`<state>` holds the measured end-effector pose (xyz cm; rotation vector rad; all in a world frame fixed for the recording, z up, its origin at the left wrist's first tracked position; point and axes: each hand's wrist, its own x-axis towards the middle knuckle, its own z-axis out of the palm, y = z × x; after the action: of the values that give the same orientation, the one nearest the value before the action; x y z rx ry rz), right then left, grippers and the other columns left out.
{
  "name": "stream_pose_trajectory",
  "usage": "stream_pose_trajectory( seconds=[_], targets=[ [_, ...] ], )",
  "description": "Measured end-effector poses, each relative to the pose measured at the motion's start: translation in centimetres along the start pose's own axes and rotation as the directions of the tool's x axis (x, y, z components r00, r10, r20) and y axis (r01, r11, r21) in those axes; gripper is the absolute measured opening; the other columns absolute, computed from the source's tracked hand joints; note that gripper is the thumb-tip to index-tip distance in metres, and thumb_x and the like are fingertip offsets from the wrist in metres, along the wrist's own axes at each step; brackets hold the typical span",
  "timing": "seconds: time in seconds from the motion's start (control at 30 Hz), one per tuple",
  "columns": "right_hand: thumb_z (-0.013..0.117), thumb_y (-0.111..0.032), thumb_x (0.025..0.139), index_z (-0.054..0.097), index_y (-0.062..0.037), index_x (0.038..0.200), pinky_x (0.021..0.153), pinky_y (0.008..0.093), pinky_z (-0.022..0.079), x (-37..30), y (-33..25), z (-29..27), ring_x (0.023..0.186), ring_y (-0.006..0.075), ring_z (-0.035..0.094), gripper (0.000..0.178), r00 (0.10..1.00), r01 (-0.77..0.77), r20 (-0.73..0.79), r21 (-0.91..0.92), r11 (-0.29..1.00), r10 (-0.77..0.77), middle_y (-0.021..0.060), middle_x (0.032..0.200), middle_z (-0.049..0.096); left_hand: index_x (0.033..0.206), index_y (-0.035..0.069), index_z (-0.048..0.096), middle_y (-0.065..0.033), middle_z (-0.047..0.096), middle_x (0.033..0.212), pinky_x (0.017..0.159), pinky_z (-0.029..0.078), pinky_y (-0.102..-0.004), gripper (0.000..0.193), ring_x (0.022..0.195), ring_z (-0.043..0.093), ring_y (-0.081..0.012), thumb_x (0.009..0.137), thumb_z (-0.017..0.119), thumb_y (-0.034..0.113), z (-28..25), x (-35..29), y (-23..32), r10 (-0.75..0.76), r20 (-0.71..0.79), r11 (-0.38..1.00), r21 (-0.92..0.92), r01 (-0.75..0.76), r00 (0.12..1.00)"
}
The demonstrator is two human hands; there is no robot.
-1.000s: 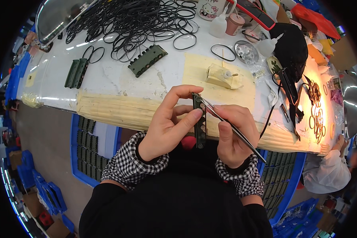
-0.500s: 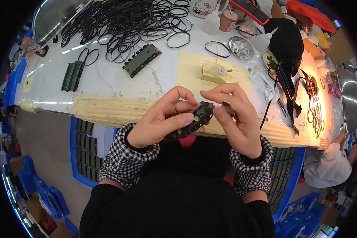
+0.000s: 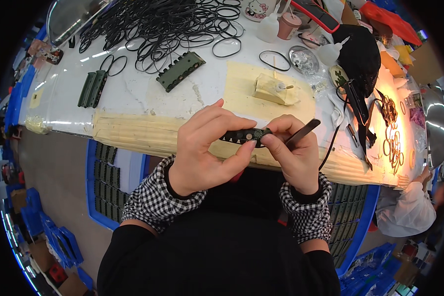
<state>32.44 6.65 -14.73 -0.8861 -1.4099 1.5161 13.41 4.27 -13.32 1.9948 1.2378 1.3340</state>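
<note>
The left hand (image 3: 202,148) and the right hand (image 3: 293,150) together grip a dark green strip (image 3: 245,134), held level just above the near edge of the worktop (image 3: 133,93), with its ends hidden under the fingers; the right hand also clasps tweezers (image 3: 303,133), whose tips cannot be made out. Further out on the worktop lie two more green strips (image 3: 180,71) (image 3: 92,89), a heap of black rubber rings (image 3: 158,24) and a small metal dish (image 3: 304,59) whose contents are unclear. Below the worktop, blue crates (image 3: 103,177) hold rows of dark green parts, partly hidden by the checked sleeves (image 3: 158,202).
</note>
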Motion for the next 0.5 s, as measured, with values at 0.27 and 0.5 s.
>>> stream_pose_trajectory(
  seconds=[0.27,0.5],
  targets=[
    [0.067,-0.002,0.087,0.063,-0.0009,0.095,0.047,0.017,0.024,-0.17,0.47,0.41,0.053,-0.0024,0.034,0.009,1.0,0.015,-0.023,0.052,0.999,-0.013,-0.0075,0.066,0.053,0.088,0.008,0.068,-0.0024,0.061,0.077,0.075,0.037,-0.0317,0.025,0.073,0.056,-0.0189,0.063,0.073,0.01,0.52,-0.25,0.24,0.095,-0.116,0.983,0.167,-0.075,0.989],
    [0.07,0.003,0.08,0.068,-0.0033,0.103,0.045,0.0173,0.025,-0.02,0.03,0.63,0.051,-0.0003,0.033,0.024,0.974,0.209,-0.04,-0.201,0.957,-0.221,0.0006,0.087,0.063,0.09,0.006,0.068,-0.003,0.062,0.08,0.075,0.038,-0.0317,0.028,0.074,0.056,-0.0192,0.063,0.073,0.008,0.34,-0.37,0.24,0.175,-0.126,0.943,0.307,-0.13,0.976]
  ],
)
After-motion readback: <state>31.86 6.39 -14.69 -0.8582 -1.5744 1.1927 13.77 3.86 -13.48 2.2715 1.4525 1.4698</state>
